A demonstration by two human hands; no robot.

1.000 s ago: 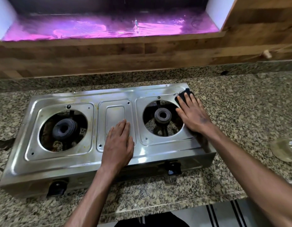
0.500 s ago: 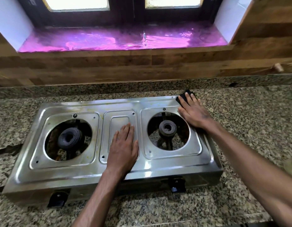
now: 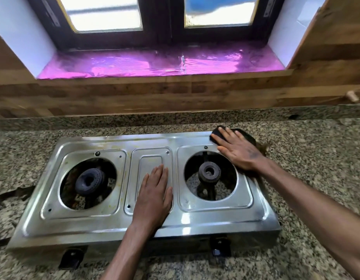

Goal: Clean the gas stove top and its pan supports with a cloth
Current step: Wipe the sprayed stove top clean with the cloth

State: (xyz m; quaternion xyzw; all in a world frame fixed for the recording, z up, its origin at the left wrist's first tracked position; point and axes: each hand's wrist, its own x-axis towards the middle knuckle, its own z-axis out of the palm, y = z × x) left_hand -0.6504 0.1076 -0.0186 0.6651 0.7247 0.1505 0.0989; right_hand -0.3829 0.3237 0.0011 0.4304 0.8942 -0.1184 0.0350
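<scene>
- The speckled granite worktop is carrying the whole set-up, running under a wood-panelled wall and a window sill that is shining with purple foil.
- The steel gas stove is sitting flat on the worktop, its two round openings showing bare burners, with no pan supports lying on them.
- The left hand is lying flat on the raised middle panel between the openings, its grip not closing on anything, fingers straight and close together, palm pressing down.
- The right hand is resting at the stove's far right corner, its fingers spread and straight, pressing down on the cloth.
- The dark cloth is lying under those fingers, showing past the fingertips at the back rim and overhanging the stove's right edge.
- The left burner and right burner are sitting in their openings.
- Two black knobs are sticking out of the front face.
</scene>
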